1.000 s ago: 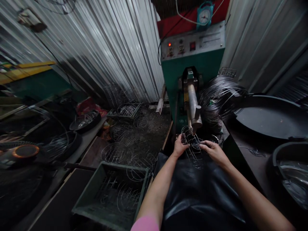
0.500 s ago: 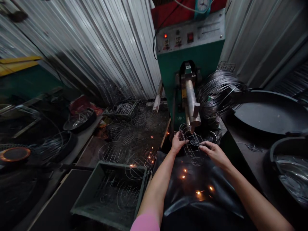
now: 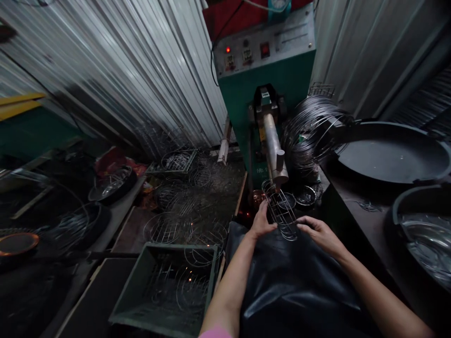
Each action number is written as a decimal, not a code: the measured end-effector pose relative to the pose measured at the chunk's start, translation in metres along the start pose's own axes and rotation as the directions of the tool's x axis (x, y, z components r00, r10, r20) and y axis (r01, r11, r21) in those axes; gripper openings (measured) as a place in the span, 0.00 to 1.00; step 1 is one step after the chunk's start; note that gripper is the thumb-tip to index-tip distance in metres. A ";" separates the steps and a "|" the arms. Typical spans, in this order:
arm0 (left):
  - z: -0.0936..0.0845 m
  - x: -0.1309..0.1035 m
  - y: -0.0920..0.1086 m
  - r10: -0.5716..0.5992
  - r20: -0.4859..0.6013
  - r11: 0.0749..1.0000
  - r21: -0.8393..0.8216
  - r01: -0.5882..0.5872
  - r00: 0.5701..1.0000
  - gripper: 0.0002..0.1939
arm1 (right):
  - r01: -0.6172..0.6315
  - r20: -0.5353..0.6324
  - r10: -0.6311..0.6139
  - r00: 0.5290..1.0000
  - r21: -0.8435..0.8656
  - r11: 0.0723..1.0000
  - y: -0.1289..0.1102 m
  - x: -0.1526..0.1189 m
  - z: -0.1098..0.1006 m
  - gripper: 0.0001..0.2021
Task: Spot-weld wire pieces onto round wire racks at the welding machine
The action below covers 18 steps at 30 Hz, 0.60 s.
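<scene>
Beneath the tip of a spot welder's cylindrical metal arm (image 3: 273,141) is a narrow wire rack (image 3: 282,213) with rounded ends and several crosswise wires. My left hand (image 3: 261,223) grips its left side, thumb pointing toward the middle. On the opposite side, my right hand (image 3: 317,231) pinches the edge wire between thumb and fingers. The rack slants down toward me, its near end above the black apron (image 3: 296,281) on my lap. Whether the rack touches the welder's tip I cannot tell.
A green crate (image 3: 130,286) with wire pieces stands at left, near a heap of round wire racks (image 3: 179,197). Right of the green machine (image 3: 268,75) hang a wire coil (image 3: 313,131), a large shallow pan (image 3: 391,152) and a deep tub (image 3: 401,220). A few sparks glow near the crate.
The bright sparks over the apron are gone; only faint ones remain at left. Both hands and the rack have come slightly toward me relative to the welder. The camera view has shifted a little.
</scene>
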<state>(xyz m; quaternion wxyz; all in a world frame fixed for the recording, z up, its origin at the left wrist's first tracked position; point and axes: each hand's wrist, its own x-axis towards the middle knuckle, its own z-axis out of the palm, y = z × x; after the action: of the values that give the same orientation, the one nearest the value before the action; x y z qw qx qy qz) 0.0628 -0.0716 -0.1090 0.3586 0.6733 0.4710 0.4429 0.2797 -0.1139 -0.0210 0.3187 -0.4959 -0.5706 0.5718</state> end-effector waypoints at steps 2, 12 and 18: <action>0.005 0.004 0.002 -0.034 -0.072 0.999 -0.027 0.032 0.997 0.38 | 0.020 -0.015 -0.020 1.000 -0.016 1.000 -0.002 0.001 0.003 0.18; 0.012 0.026 0.017 -0.370 -0.192 0.868 -0.421 0.264 0.909 0.21 | 0.157 -0.074 -0.174 0.982 -0.194 0.968 -0.038 0.039 0.004 0.15; 0.013 0.029 0.016 -0.400 -0.172 0.823 -0.501 0.269 0.900 0.21 | 0.137 -0.055 -0.150 0.987 -0.184 0.973 -0.043 0.052 0.005 0.17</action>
<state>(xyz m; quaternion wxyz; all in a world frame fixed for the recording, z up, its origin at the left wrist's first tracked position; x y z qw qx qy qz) 0.0843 -0.0495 -0.0917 0.5145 0.4067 0.5069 0.5594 0.2506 -0.0609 0.0094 0.3325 -0.4994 -0.6430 0.4760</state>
